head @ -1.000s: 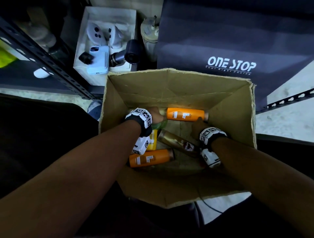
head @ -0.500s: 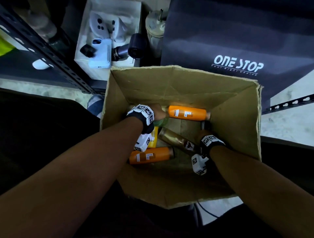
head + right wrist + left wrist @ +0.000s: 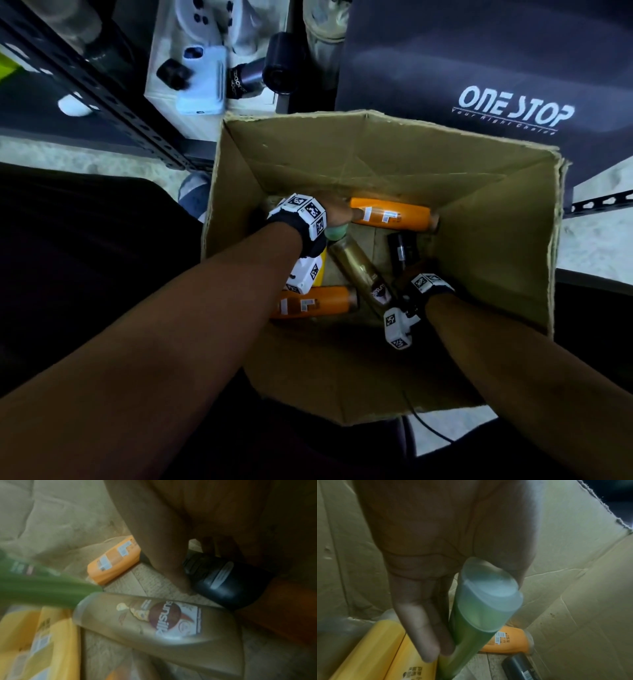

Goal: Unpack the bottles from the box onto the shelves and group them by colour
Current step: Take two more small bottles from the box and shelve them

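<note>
An open cardboard box (image 3: 493,219) holds several bottles lying on its floor. My left hand (image 3: 334,219) is at the box's far left and grips a green bottle (image 3: 476,615) below its pale cap, tilting it up. My right hand (image 3: 416,270) reaches down on the right, its fingers (image 3: 164,568) curled round a black bottle (image 3: 223,582) (image 3: 402,250). One orange bottle (image 3: 394,216) lies along the far wall and another (image 3: 318,301) nearer me. A gold Sunsilk bottle (image 3: 163,626) lies between my hands. Yellow bottles (image 3: 376,649) lie under my left hand.
A black slotted shelf rail (image 3: 113,109) runs along the left. A white tray (image 3: 164,99) with controllers and a phone stands beyond the box. A dark "ONE STOP" bag (image 3: 479,68) is at the back right. The box walls stand close round both hands.
My right hand has drawn back from the far orange bottle and closed on the black bottle, which now shows. My left hand stays on the green bottle.
</note>
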Tool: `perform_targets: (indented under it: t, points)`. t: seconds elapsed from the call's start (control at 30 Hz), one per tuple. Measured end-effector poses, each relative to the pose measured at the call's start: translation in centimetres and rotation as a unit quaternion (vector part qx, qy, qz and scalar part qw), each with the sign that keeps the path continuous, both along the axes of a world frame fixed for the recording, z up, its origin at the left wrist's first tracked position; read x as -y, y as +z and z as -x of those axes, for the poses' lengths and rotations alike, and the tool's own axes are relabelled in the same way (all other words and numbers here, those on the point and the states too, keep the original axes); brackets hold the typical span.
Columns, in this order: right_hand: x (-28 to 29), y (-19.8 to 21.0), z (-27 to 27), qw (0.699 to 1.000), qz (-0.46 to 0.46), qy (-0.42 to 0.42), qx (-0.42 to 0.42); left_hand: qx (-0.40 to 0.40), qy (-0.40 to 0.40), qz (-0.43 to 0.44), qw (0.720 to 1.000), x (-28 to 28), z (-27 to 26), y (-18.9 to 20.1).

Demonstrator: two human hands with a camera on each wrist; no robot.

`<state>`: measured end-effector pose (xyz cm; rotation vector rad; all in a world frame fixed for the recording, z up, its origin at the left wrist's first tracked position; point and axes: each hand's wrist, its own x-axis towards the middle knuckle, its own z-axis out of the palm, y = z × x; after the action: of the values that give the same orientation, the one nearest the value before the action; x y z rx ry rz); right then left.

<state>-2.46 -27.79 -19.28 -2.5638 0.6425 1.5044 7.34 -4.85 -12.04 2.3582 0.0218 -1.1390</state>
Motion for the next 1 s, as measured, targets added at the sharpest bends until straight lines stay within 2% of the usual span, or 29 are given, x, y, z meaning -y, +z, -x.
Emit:
perform_targets:
  t: [0.1, 0.23, 0.37, 0.43, 0.6, 0.73, 0.8, 0.9, 1.0]
  points:
    - [0.2, 1.1, 0.0, 0.999, -0.052, 0.003, -0.01, -0.016, 0.025, 0.008, 1.0, -0.1, 0.2, -0.4]
    - [-0.1, 3.0, -0.5, 0.995, -0.088, -0.047, -0.003, -0.024, 0.06, 0.004, 0.998, -0.2, 0.7, -0.6]
    - [-0.6, 6.4, -0.5, 0.993, -0.104, 0.044, 0.039, -0.011, 0.081, 0.042, 0.996, -0.5, 1.2, 0.6]
    - [-0.4, 7.3, -0.5, 0.993, -0.075, 0.08, 0.03, -0.004, 0.072, 0.054, 0.996, -0.6, 1.6, 1.1]
    - [-0.9, 7.6, 0.3, 0.994, -0.097, 0.038, 0.031, 0.046, 0.053, 0.049, 0.996, -0.2, 2.7, 1.8]
    - [-2.1, 7.2, -0.1, 0.993, -0.092, 0.076, -0.026, 0.078, 0.1, 0.055, 0.99, -1.3, 3.3, 0.9]
    - [-1.4, 6.5, -0.3, 0.992, -0.078, 0.087, -0.05, 0.073, 0.108, 0.074, 0.989, -1.6, 3.4, 0.4]
    - [-0.4, 5.0, 0.1, 0.992, -0.051, 0.118, -0.011, 0.042, 0.101, 0.1, 0.989, -1.8, 3.3, 0.2]
    - [0.0, 3.9, 0.8, 0.994, -0.057, 0.097, 0.001, 0.026, 0.103, 0.135, 0.985, -1.8, 3.2, 0.0]
